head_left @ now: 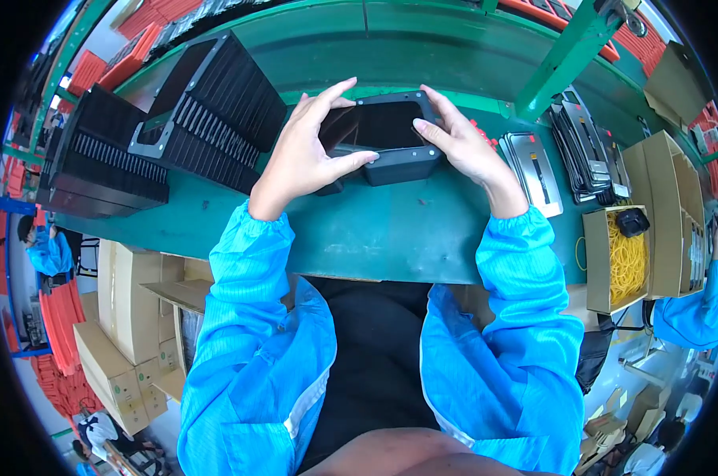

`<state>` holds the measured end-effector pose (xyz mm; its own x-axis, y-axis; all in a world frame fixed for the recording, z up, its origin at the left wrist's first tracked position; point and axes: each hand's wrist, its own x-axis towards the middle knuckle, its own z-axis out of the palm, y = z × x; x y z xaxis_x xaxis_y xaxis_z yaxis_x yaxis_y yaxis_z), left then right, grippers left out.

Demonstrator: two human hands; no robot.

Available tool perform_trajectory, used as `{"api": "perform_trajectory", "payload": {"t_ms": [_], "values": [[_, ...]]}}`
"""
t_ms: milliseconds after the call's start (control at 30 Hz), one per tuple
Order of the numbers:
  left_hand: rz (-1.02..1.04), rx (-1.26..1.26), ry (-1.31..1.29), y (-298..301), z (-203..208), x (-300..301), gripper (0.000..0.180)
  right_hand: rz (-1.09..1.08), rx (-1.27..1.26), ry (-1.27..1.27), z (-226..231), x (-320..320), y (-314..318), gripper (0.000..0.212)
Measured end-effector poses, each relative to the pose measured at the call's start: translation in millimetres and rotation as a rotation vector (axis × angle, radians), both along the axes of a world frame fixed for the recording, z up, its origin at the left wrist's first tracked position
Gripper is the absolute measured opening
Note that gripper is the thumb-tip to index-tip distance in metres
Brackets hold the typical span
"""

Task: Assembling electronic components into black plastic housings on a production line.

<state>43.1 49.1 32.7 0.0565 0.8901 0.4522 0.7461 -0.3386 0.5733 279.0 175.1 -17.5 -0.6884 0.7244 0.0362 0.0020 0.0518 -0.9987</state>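
Observation:
A black rectangular fixture (406,164) with a grey screwed rim and a dark glossy panel (375,124) on top lies on the green bench in front of me. My left hand (303,151) grips its left end, thumb along the near edge and fingers over the far side. At the right end, my right hand (464,143) curls round the far corner, its thumb on the rim. A small red item (483,133) is partly hidden behind the right hand. Under my left hand, part of another black piece (331,188) shows.
Tall stacks of black trays (224,103) stand to the left. On the right lie thin metal-framed panels (533,170), dark panels (581,151) and a carton of yellow bands (627,258). A green post (561,71) rises at the far right. Cardboard boxes (125,309) stand below left.

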Motion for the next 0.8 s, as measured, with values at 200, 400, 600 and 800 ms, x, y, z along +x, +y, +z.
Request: {"api": "perform_trajectory", "payload": {"t_ms": [200,400,600,800], "values": [[0.013,0.026,0.089,1.8,3.6,-1.2,0.092,-0.023,0.051,-0.02,8.4,0.1,-2.7,0.072],[0.047,0.04,0.086,-2.8,7.8,-0.6,0.086,-0.011,0.04,-0.045,10.1,-0.5,-5.7,0.071],[0.071,0.061,-0.058,-15.2,3.9,-37.0,0.073,-0.059,0.117,-0.051,4.5,-2.4,-8.9,0.068],[0.043,-0.2,0.017,-30.3,-7.2,-49.1,0.061,-0.069,0.285,-0.148,4.5,-3.5,-9.0,0.066]]}}
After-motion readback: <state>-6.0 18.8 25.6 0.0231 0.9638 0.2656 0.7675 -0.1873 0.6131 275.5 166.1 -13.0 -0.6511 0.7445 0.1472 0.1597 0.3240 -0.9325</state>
